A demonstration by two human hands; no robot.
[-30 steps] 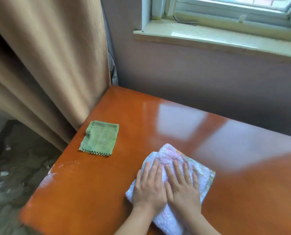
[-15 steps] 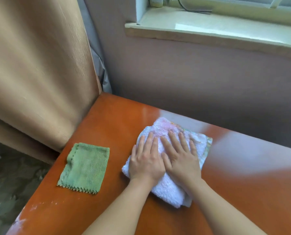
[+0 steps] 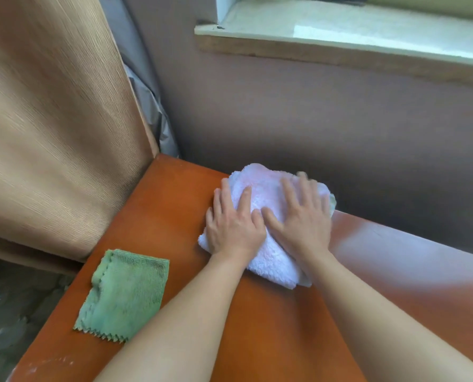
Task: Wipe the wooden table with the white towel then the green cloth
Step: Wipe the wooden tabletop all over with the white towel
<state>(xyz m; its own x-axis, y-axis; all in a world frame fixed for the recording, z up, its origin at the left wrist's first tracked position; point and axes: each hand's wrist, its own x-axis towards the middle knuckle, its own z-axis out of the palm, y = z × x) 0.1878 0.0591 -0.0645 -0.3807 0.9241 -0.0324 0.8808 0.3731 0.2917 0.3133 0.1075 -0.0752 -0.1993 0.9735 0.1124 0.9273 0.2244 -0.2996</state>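
Observation:
A folded white towel lies on the glossy orange-brown wooden table, close to the far edge by the wall. My left hand presses flat on the towel's left part with straight fingers. Beside it, my right hand presses flat on the towel's right part, fingers spread. A green cloth with a zigzag edge lies flat near the table's left edge, apart from both hands.
A beige curtain hangs along the table's left side. A purple-grey wall runs behind the table, with a stone window sill above. The floor shows beyond the left edge.
Both hands have pushed the white towel away from me across the table, up to the far edge by the wall. The green cloth has stayed in place.

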